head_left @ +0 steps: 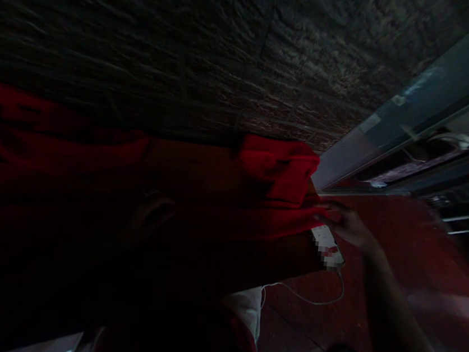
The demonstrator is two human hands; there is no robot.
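Note:
Red cloth (255, 221) stretches across a dark brown table, its right end running to the table's short edge. My right hand (347, 223) is closed on that end, thumb and fingers pinching the fabric. Farther left, in deep shadow, my left hand (152, 209) rests low over the cloth with fingers loosely extended; whether it touches the fabric is too dark to tell. A folded red piece of cloth (278, 167) lies at the back right of the table, just behind the stretched part.
More red fabric (52, 144) is heaped at the left. A phone-like white device (328, 246) with a cable (313, 302) sits at the table's right edge. Behind stands a dark stone-textured wall (214, 55); a doorway frame (376, 124) and red floor (405, 240) are to the right.

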